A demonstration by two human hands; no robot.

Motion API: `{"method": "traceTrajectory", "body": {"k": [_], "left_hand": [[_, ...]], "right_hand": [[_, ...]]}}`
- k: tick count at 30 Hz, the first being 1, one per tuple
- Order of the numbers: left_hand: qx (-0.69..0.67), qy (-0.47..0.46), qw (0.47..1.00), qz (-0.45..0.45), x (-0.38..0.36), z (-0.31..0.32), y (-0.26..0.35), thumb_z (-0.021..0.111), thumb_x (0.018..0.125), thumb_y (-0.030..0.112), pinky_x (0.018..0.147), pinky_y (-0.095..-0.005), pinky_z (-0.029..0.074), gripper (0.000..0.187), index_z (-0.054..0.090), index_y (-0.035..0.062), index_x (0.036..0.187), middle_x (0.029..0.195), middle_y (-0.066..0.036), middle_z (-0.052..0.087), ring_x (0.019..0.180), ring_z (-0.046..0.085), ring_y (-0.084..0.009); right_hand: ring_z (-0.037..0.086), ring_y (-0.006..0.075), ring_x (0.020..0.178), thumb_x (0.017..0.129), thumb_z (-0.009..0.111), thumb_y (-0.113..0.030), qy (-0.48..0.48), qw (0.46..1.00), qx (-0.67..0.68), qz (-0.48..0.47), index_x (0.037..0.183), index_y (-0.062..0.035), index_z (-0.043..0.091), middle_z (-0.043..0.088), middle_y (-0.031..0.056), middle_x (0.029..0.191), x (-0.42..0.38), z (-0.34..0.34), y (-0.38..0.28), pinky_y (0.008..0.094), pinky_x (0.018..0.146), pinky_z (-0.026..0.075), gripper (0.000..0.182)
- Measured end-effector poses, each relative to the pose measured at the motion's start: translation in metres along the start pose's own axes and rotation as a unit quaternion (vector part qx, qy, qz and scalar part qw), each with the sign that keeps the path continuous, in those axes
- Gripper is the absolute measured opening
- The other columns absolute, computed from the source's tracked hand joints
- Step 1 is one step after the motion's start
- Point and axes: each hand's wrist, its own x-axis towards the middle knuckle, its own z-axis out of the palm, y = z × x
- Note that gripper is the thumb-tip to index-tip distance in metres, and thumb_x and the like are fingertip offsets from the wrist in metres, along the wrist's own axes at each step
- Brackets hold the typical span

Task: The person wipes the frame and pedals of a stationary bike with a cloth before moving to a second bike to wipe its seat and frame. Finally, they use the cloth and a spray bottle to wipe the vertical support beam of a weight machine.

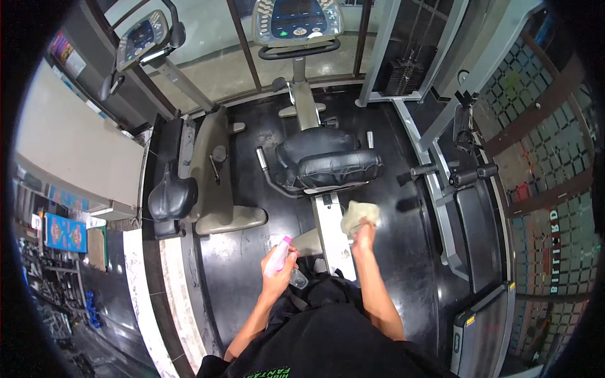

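Behind the seat (340,171): a pale beam (333,242) ran back from under it toward the person's black shirt (334,340).
Left hand (276,281): it was closed round a pink bottle (278,258), behind the seat and off to its left; a clear part showed lower down, though whether that belonged to the bottle was hard to tell.
Right hand (364,235): it gripped a bunched, pale yellow cloth (359,215), close behind the seat's right part.
Cloth and beam: most of the cloth stuck out ahead of the grip, at the beam's right edge; whether the two touched could not be made out.
Ahead of the seat: a console (297,20) stood well apart from it.
Left of the seat: a second bike (211,164) with a black saddle (172,195).
Wiping: judging by cloth and bottle, the step in hand was probably wiping down the beam or the seat's back.
Next move: it likely called for spreading the cloth against the surface and pressing along it, with the bottle held clear; more spray would have meant aiming the bottle there first.
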Motion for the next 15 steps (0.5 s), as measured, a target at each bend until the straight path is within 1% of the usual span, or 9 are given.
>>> {"method": "traceTrajectory", "body": {"k": [2, 4, 6, 7, 8, 10, 13, 15], "left_hand": [[0.003, 0.005, 1.0, -0.005, -0.005, -0.004, 0.0, 0.064, 0.088, 0.009, 0.057, -0.0239, 0.05, 0.017, 0.06, -0.0033, 0.098, 0.083, -0.009, 0.065, 0.063, 0.059, -0.0103], [0.004, 0.009, 1.0, -0.005, -0.011, -0.008, -0.001, 0.064, 0.088, 0.009, 0.057, -0.0239, 0.05, 0.017, 0.06, -0.0036, 0.097, 0.083, -0.01, 0.065, 0.063, 0.059, -0.0106], [0.004, 0.021, 1.0, -0.014, -0.018, -0.012, -0.001, 0.064, 0.088, 0.009, 0.057, -0.0241, 0.05, 0.016, 0.06, -0.0038, 0.097, 0.084, -0.01, 0.065, 0.063, 0.059, -0.0109], [0.004, 0.028, 0.999, -0.017, -0.022, -0.014, -0.002, 0.064, 0.088, 0.009, 0.057, -0.0242, 0.05, 0.016, 0.06, -0.004, 0.097, 0.084, -0.01, 0.065, 0.062, 0.059, -0.011], [0.006, 0.032, 0.999, -0.015, -0.027, -0.017, -0.004, 0.064, 0.088, 0.008, 0.057, -0.0243, 0.05, 0.016, 0.06, -0.0041, 0.097, 0.084, -0.01, 0.065, 0.062, 0.059, -0.011], [0.011, 0.037, 0.999, -0.014, -0.037, -0.022, -0.008, 0.063, 0.088, 0.008, 0.057, -0.0245, 0.05, 0.016, 0.06, -0.0043, 0.097, 0.084, -0.01, 0.065, 0.062, 0.059, -0.0111], [0.03, 0.057, 0.997, -0.03, -0.047, -0.026, -0.002, 0.062, 0.088, 0.008, 0.057, -0.0249, 0.05, 0.015, 0.06, -0.004, 0.096, 0.084, -0.01, 0.065, 0.061, 0.059, -0.0113], [0.051, 0.055, 0.996, -0.038, -0.051, -0.033, -0.003, 0.062, 0.088, 0.01, 0.057, -0.0251, 0.05, 0.016, 0.06, -0.0038, 0.097, 0.085, -0.01, 0.064, 0.061, 0.059, -0.0115]], "right_hand": [[0.041, 0.0078, 0.052, 0.093, 0.052, -0.019, -0.03, 0.991, -0.077, 0.107, 0.104, -0.0149, 0.054, 0.049, -0.0031, 0.075, -0.013, 0.016, 0.013, 0.0209, 0.043, 0.03, 0.013], [0.045, 0.0113, 0.057, 0.092, 0.051, -0.017, -0.09, 0.98, -0.009, 0.174, 0.105, -0.0165, 0.054, 0.05, -0.0005, 0.08, 0.01, 0.033, 0.05, 0.0277, 0.049, 0.037, 0.013], [0.053, 0.0163, 0.073, 0.093, 0.048, -0.017, -0.123, 0.962, 0.038, 0.242, 0.108, -0.0179, 0.053, 0.054, 0.0013, 0.09, 0.061, 0.052, 0.105, 0.0365, 0.062, 0.044, 0.016], [0.055, 0.0195, 0.092, 0.093, 0.047, -0.017, -0.109, 0.95, 0.115, 0.27, 0.111, -0.018, 0.051, 0.057, 0.0016, 0.1, 0.053, 0.075, 0.098, 0.0395, 0.075, 0.045, 0.019], [0.055, 0.0214, 0.101, 0.093, 0.046, -0.018, -0.093, 0.963, 0.066, 0.244, 0.114, -0.0182, 0.051, 0.058, 0.0025, 0.108, 0.045, 0.09, 0.091, 0.0386, 0.08, 0.046, 0.021], [0.055, 0.0225, 0.103, 0.093, 0.046, -0.019, -0.074, 0.961, 0.073, 0.258, 0.115, -0.0186, 0.05, 0.057, 0.0031, 0.111, 0.06, 0.104, 0.106, 0.0395, 0.085, 0.045, 0.022], [0.055, 0.0235, 0.106, 0.094, 0.047, -0.02, -0.026, 0.961, 0.116, 0.249, 0.117, -0.0181, 0.049, 0.055, 0.004, 0.115, 0.067, 0.133, 0.118, 0.0419, 0.091, 0.043, 0.023], [0.055, 0.0227, 0.106, 0.094, 0.048, -0.019, -0.062, 0.949, 0.176, 0.253, 0.118, -0.0177, 0.048, 0.054, 0.0039, 0.116, 0.066, 0.15, 0.119, 0.0425, 0.093, 0.043, 0.025]]}}
